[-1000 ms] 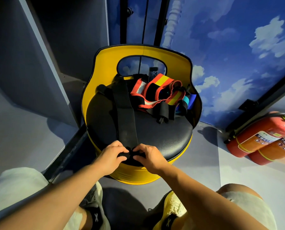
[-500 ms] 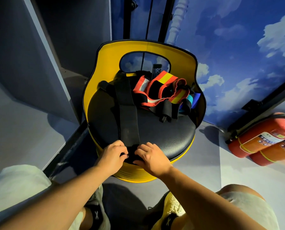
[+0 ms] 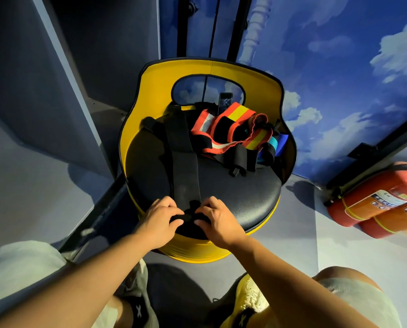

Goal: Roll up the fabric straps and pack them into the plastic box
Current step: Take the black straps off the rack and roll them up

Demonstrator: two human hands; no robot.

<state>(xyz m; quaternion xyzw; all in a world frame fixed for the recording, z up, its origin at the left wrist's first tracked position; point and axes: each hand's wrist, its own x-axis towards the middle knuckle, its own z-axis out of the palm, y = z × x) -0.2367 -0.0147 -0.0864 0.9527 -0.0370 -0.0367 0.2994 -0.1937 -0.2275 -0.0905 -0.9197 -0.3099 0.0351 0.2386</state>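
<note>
- A blue wall painted with clouds stands behind a yellow barrel-shaped stool with a black padded seat.
- A long black fabric strap lies along the seat.
- At the seat's near edge, left hand and right hand pinch its rolled end.
- Red-and-yellow striped straps are heaped at the seat's back.

In front of you stands a yellow stool with a round black seat and a high yellow back that has an oval opening. A dark phone leans upright against this back. On your right, two red fire extinguishers lie on the grey floor, touching each other, near a wall painted with blue sky and white clouds. On your left you see a grey panel.
</note>
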